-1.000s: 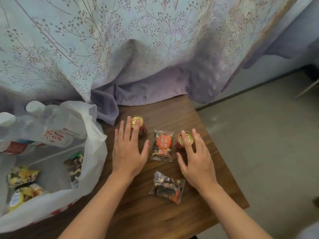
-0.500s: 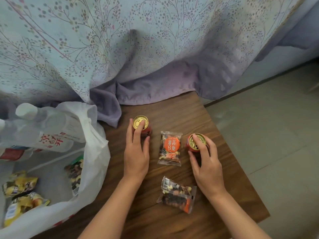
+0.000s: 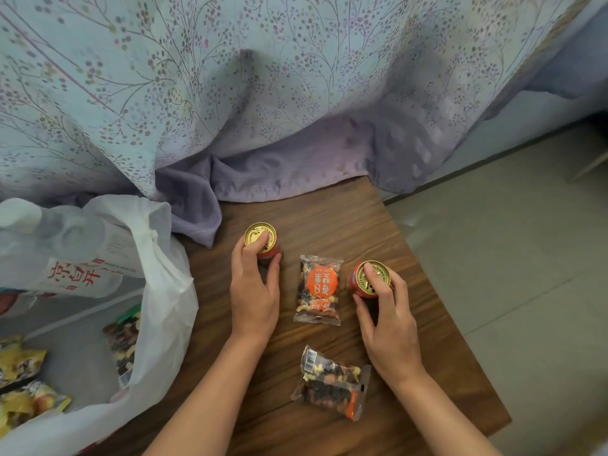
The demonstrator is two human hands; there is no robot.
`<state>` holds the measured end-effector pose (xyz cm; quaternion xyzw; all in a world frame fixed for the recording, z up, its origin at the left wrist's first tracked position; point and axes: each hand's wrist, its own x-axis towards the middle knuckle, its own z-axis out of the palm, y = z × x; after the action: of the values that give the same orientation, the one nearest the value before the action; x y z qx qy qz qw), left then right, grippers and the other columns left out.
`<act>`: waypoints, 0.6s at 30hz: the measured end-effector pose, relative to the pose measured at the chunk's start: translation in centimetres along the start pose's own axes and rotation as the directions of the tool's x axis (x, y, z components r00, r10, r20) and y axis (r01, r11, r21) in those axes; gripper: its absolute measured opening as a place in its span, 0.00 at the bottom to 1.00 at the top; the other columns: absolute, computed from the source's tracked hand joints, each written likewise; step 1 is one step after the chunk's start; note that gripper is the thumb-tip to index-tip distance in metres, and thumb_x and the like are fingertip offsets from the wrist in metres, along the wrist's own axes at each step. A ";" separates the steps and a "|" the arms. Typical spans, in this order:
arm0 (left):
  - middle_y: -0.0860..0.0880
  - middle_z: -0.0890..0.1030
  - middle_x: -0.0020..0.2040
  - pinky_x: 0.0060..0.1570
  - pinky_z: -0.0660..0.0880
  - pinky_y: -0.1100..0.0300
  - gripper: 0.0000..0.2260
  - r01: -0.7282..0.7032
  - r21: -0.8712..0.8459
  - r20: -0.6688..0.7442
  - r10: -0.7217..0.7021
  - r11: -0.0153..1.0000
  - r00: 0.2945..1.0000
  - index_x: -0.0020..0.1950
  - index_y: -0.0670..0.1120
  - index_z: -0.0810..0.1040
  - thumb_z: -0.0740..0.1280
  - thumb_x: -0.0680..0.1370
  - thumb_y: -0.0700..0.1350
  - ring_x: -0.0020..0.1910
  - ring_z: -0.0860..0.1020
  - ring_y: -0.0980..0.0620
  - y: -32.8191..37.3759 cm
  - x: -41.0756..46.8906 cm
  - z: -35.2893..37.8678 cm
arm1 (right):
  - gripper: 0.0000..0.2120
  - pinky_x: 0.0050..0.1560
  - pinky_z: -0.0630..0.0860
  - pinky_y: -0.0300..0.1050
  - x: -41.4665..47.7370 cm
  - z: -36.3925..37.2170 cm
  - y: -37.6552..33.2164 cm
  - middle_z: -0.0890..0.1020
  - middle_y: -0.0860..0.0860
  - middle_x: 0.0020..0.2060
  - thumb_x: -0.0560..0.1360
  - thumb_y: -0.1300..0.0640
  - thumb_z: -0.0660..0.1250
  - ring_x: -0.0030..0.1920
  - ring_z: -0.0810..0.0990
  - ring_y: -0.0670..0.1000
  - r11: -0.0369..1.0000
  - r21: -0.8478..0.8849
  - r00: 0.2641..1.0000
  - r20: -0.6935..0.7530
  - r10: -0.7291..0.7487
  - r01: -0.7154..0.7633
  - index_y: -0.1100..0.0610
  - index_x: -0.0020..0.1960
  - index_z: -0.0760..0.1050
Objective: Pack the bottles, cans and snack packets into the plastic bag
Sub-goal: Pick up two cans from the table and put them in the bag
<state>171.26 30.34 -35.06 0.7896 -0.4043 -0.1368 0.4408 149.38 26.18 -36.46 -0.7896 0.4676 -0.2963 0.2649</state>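
Two small red cans with gold lids stand on the wooden table (image 3: 427, 350). My left hand (image 3: 253, 291) grips the left can (image 3: 255, 235), fingers curled over its lid. Around the right can (image 3: 378, 274) my right hand (image 3: 388, 320) curls, thumb on its near side. Between the cans lies a nut packet with an orange round label (image 3: 318, 291). A second clear nut packet (image 3: 332, 385) lies nearer to me. The white plastic bag (image 3: 164, 291) gapes at the left, holding bottles (image 3: 79, 255) and yellow snack packets (image 3: 23, 383).
A floral blue and purple curtain (image 3: 263, 110) hangs behind the table and drapes onto its far edge. The table's right edge drops to a grey tiled floor (image 3: 510, 274).
Both hands went from flat and open beside the cans to curled round them. The view has shifted slightly closer to the table.
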 end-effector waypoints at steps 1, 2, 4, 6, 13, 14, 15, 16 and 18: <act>0.43 0.73 0.71 0.63 0.65 0.78 0.23 0.004 -0.004 0.003 -0.004 1.000 1.000 0.70 0.57 0.68 0.71 0.80 0.40 0.68 0.70 0.56 0.1 0.1 -0.1 | 0.28 0.58 0.81 0.48 0.1 -0.1 -0.1 0.69 0.56 0.71 0.80 0.53 0.65 0.66 0.74 0.50 1.000 0.006 1.000 0.005 -0.003 0.003 0.47 0.78 0.62; 0.44 0.73 0.71 0.62 0.65 0.77 0.23 0.011 -0.005 0.009 -0.011 1.000 1.000 0.69 0.57 0.68 0.71 0.80 0.40 0.68 0.71 0.55 0.3 0.3 -0.1 | 0.28 0.58 0.82 0.49 0.2 -0.2 -0.1 0.70 0.56 0.71 0.79 0.54 0.65 0.66 0.74 0.51 1.000 0.009 1.000 0.008 -0.003 0.003 0.47 0.77 0.63; 0.44 0.73 0.71 0.62 0.65 0.75 0.22 0.027 0.001 0.022 -0.027 1.000 0.999 0.69 0.57 0.68 0.71 0.80 0.40 0.69 0.71 0.53 0.9 0.4 -0.4 | 0.28 0.57 0.83 0.50 0.5 -0.5 -0.3 0.70 0.56 0.70 0.79 0.57 0.68 0.65 0.75 0.51 1.000 0.006 1.000 0.019 0.009 -0.009 0.48 0.77 0.63; 0.44 0.73 0.70 0.64 0.68 0.69 0.21 0.024 -0.008 0.024 -0.024 1.000 0.999 0.69 0.55 0.70 0.71 0.80 0.40 0.68 0.72 0.52 1.6 0.1 -0.9 | 0.29 0.56 0.83 0.49 0.8 -1.0 -0.8 0.70 0.55 0.70 0.79 0.58 0.69 0.64 0.76 0.51 0.999 0.019 0.999 0.028 0.029 -0.030 0.48 0.77 0.63; 0.45 0.76 0.67 0.63 0.77 0.59 0.20 -0.082 -0.064 0.040 0.085 0.995 0.996 0.68 0.49 0.74 0.74 0.78 0.39 0.66 0.77 0.52 6.8 -0.7 -4.5 | 0.26 0.58 0.73 0.29 3.8 -4.2 -5.2 0.70 0.52 0.68 0.81 0.50 0.63 0.61 0.75 0.44 0.997 0.069 0.999 -0.003 -0.034 0.034 0.48 0.78 0.64; 0.46 0.77 0.67 0.63 0.78 0.56 0.20 -0.101 -0.076 0.041 0.104 0.992 0.994 0.68 0.49 0.74 0.74 0.78 0.39 0.66 0.77 0.53 7.8 -1.0 -5.0 | 0.26 0.58 0.71 0.25 4.3 -5.0 -6.0 0.71 0.51 0.68 0.81 0.50 0.64 0.61 0.74 0.43 0.996 0.078 0.999 -0.009 -0.049 0.050 0.48 0.78 0.64; 0.47 0.77 0.67 0.63 0.78 0.56 0.20 -0.123 -0.091 0.040 0.127 0.988 0.991 0.68 0.50 0.74 0.74 0.78 0.40 0.66 0.77 0.54 8.9 -1.2 -5.6 | 0.26 0.58 0.70 0.24 4.8 -5.8 -6.8 0.71 0.51 0.68 0.81 0.51 0.65 0.60 0.74 0.43 0.994 0.086 0.997 -0.017 -0.070 0.071 0.49 0.78 0.64; 0.49 0.77 0.67 0.63 0.78 0.57 0.20 -0.145 -0.101 0.036 0.149 0.984 0.988 0.68 0.51 0.74 0.74 0.78 0.41 0.66 0.77 0.56 10.1 -1.3 -6.2 | 0.26 0.57 0.69 0.23 5.3 -6.7 -7.6 0.71 0.51 0.67 0.81 0.52 0.65 0.59 0.75 0.44 0.991 0.094 0.996 -0.023 -0.090 0.091 0.49 0.77 0.65; 0.51 0.77 0.65 0.62 0.77 0.59 0.19 -0.180 -0.107 0.010 0.182 0.978 0.983 0.68 0.53 0.74 0.74 0.79 0.42 0.65 0.77 0.59 12.4 -1.7 -7.3 | 0.25 0.57 0.68 0.25 6.3 -8.5 -9.2 0.70 0.49 0.67 0.81 0.51 0.65 0.58 0.75 0.45 0.985 0.109 0.991 -0.028 -0.129 0.131 0.48 0.77 0.65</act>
<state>167.93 32.36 -21.11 0.7238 -0.4711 -0.1249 0.4885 151.08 23.23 -22.84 -0.7995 0.4007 -0.3465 0.2833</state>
